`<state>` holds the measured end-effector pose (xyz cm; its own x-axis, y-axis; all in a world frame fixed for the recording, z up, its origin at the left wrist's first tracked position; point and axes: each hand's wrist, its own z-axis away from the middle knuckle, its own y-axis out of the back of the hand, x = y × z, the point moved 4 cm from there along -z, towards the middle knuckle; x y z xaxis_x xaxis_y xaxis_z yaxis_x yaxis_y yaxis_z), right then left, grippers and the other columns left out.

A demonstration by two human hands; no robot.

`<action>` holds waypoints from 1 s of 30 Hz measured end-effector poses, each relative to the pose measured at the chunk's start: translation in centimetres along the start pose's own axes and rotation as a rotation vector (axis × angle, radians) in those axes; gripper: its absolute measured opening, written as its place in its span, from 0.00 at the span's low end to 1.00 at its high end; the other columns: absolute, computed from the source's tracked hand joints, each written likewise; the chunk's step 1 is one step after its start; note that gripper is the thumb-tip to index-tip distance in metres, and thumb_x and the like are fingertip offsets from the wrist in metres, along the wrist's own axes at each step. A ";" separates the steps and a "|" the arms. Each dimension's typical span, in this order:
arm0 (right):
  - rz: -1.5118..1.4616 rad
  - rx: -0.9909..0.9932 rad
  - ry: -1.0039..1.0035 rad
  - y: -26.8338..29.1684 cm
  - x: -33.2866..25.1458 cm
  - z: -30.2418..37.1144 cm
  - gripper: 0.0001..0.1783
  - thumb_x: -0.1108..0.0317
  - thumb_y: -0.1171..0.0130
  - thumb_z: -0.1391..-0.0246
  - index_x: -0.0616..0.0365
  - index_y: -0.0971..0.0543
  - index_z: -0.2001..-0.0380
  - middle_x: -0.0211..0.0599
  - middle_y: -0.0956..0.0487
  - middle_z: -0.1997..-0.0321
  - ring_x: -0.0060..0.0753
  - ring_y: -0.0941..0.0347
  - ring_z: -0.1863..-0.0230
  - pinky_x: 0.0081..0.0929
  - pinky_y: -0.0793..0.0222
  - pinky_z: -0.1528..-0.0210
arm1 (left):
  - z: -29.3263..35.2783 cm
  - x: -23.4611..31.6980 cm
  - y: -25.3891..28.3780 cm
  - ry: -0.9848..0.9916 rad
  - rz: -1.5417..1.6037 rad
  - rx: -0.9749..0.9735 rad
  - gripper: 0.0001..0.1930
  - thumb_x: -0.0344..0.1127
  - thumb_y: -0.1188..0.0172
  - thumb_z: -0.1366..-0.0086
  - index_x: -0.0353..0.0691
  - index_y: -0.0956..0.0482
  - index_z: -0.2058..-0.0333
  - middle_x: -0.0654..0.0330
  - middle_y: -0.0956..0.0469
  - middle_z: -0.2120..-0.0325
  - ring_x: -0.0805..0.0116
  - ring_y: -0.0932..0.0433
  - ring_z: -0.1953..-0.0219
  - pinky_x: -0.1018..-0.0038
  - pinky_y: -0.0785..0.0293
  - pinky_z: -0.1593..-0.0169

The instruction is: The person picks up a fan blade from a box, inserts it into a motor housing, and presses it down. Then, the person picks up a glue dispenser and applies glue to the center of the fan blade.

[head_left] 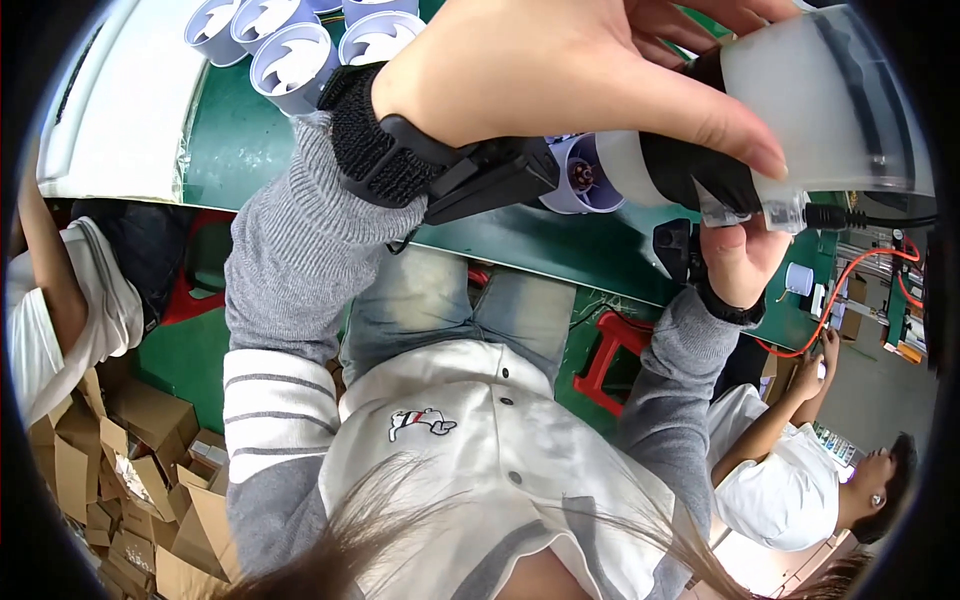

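Note:
Close to the camera at the upper right is a translucent white plastic cylinder device [790, 90] with a dark band round its neck. My left hand [560, 80] wraps over it, thumb across the band and fingers on the far side. Below it, my right hand [742, 262] grips the device's underside, its thumb by a clear plastic piece; most of its fingers are hidden. A black cable plug [835, 217] sits at that clear piece, its cable running off to the right. Black straps with dark modules are on both my wrists.
Several lilac cups with white blades [292, 68] stand on the green table [235, 145]. Another lilac cup [578, 190] shows a coppery core. A white sheet [120, 110] lies at left. Red stools [610, 360], cardboard boxes [150, 430], an orange hose [825, 320] and two seated people surround me.

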<state>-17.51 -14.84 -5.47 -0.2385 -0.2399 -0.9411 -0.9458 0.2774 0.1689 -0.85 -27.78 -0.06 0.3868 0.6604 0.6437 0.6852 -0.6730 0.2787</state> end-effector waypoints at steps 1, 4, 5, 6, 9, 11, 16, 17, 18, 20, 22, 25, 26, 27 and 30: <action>0.004 -0.007 -0.003 0.0 0.1 0.0 0.47 0.55 0.29 0.57 0.66 0.43 0.40 0.48 0.33 0.43 0.44 0.33 0.44 0.41 0.37 0.41 | 0.1 0.0 0.1 0.017 0.002 0.004 0.33 0.31 0.29 0.50 0.30 0.32 0.46 0.45 0.25 0.54 0.58 0.22 0.55 0.66 0.23 0.52; 0.020 0.001 0.025 -0.1 0.2 0.0 0.48 0.55 0.29 0.57 0.65 0.43 0.40 0.48 0.33 0.43 0.45 0.33 0.44 0.41 0.37 0.42 | 0.4 -0.1 0.1 0.066 0.013 0.006 0.33 0.31 0.29 0.50 0.30 0.31 0.46 0.45 0.25 0.54 0.59 0.21 0.55 0.67 0.22 0.52; 0.023 0.000 0.021 0.0 0.2 -0.1 0.48 0.55 0.29 0.57 0.65 0.43 0.40 0.48 0.33 0.43 0.45 0.33 0.44 0.41 0.37 0.42 | 0.5 -0.1 0.1 0.083 0.018 0.004 0.33 0.31 0.29 0.50 0.30 0.31 0.46 0.45 0.25 0.54 0.59 0.21 0.56 0.68 0.22 0.53; 0.027 -0.003 0.023 0.1 0.3 -0.1 0.48 0.55 0.29 0.57 0.65 0.43 0.40 0.48 0.32 0.43 0.45 0.33 0.44 0.41 0.37 0.42 | 0.5 -0.1 0.1 0.100 0.023 0.002 0.32 0.31 0.29 0.50 0.30 0.31 0.46 0.45 0.25 0.54 0.59 0.21 0.56 0.68 0.22 0.53; 0.031 -0.007 0.026 0.3 0.6 -0.3 0.47 0.56 0.29 0.57 0.65 0.43 0.40 0.49 0.32 0.44 0.45 0.32 0.45 0.42 0.37 0.42 | 0.3 -0.3 -0.1 0.109 0.034 0.018 0.32 0.31 0.29 0.50 0.30 0.31 0.46 0.45 0.25 0.54 0.59 0.22 0.55 0.68 0.22 0.52; 0.026 -0.011 0.040 0.7 0.8 -0.1 0.47 0.56 0.30 0.57 0.65 0.43 0.40 0.49 0.32 0.44 0.45 0.32 0.45 0.42 0.37 0.42 | 0.4 -0.5 -0.1 0.115 0.041 0.033 0.32 0.31 0.30 0.50 0.30 0.31 0.46 0.46 0.25 0.54 0.59 0.22 0.55 0.68 0.23 0.52; -0.004 0.012 0.057 0.5 0.9 0.0 0.46 0.57 0.30 0.56 0.66 0.43 0.40 0.49 0.32 0.44 0.46 0.32 0.45 0.43 0.37 0.42 | 0.3 -0.8 -0.2 0.128 0.057 0.069 0.31 0.30 0.30 0.49 0.30 0.31 0.46 0.46 0.25 0.53 0.59 0.22 0.54 0.68 0.24 0.52; -0.005 0.013 0.056 0.5 0.9 0.1 0.46 0.57 0.30 0.56 0.66 0.43 0.40 0.49 0.32 0.44 0.46 0.32 0.45 0.43 0.37 0.42 | 0.4 -0.9 -0.1 0.130 0.060 0.077 0.31 0.30 0.31 0.49 0.30 0.31 0.46 0.46 0.25 0.53 0.59 0.23 0.54 0.67 0.24 0.52; 0.009 0.011 0.055 0.6 1.0 0.1 0.46 0.56 0.30 0.56 0.66 0.43 0.40 0.49 0.32 0.44 0.46 0.32 0.45 0.43 0.37 0.42 | 0.3 -1.0 -0.3 0.131 0.062 0.085 0.31 0.30 0.31 0.49 0.30 0.31 0.46 0.46 0.26 0.53 0.59 0.23 0.54 0.67 0.24 0.51; 0.038 0.007 0.055 0.8 1.0 0.1 0.46 0.56 0.30 0.56 0.66 0.43 0.40 0.48 0.32 0.44 0.46 0.32 0.45 0.43 0.38 0.41 | 0.5 -0.9 -0.2 0.134 0.066 0.102 0.31 0.30 0.31 0.49 0.30 0.31 0.46 0.46 0.26 0.53 0.59 0.23 0.54 0.67 0.24 0.51; 0.037 -0.004 0.070 1.0 1.1 0.1 0.46 0.56 0.30 0.56 0.66 0.43 0.40 0.48 0.31 0.44 0.46 0.32 0.45 0.44 0.38 0.41 | 0.8 -1.2 0.2 0.136 0.071 0.119 0.31 0.30 0.31 0.49 0.30 0.31 0.46 0.46 0.26 0.53 0.59 0.23 0.53 0.67 0.25 0.51; 0.034 -0.029 0.099 0.8 1.1 0.0 0.46 0.57 0.30 0.56 0.66 0.43 0.41 0.48 0.31 0.45 0.46 0.32 0.45 0.44 0.38 0.41 | 0.8 -1.7 0.3 0.141 0.078 0.146 0.30 0.29 0.32 0.48 0.30 0.32 0.46 0.47 0.26 0.53 0.59 0.24 0.53 0.67 0.25 0.51; 0.029 -0.025 0.092 0.8 1.1 0.0 0.46 0.56 0.30 0.56 0.66 0.43 0.41 0.48 0.31 0.45 0.45 0.32 0.45 0.44 0.38 0.41 | 0.9 -1.7 0.3 0.143 0.080 0.155 0.30 0.29 0.32 0.48 0.30 0.32 0.46 0.47 0.26 0.53 0.59 0.24 0.53 0.67 0.26 0.51; 0.025 -0.021 0.086 0.8 1.0 0.0 0.46 0.56 0.30 0.56 0.66 0.42 0.41 0.48 0.31 0.45 0.45 0.32 0.45 0.44 0.37 0.42 | 0.9 -1.9 0.4 0.144 0.083 0.163 0.30 0.29 0.32 0.48 0.30 0.32 0.46 0.47 0.26 0.53 0.59 0.24 0.53 0.67 0.26 0.50; 0.043 -0.012 0.079 0.8 0.9 -0.1 0.46 0.56 0.30 0.56 0.67 0.42 0.41 0.48 0.31 0.45 0.45 0.32 0.45 0.43 0.37 0.42 | 1.2 -2.4 1.0 0.148 0.091 0.190 0.30 0.29 0.33 0.48 0.30 0.32 0.46 0.47 0.26 0.52 0.59 0.24 0.52 0.67 0.26 0.50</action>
<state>-18.53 -14.95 -6.20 -0.2952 -0.3006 -0.9069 -0.9367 0.2779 0.2128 -0.34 -29.67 -2.19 0.3672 0.5343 0.7614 0.7609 -0.6434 0.0846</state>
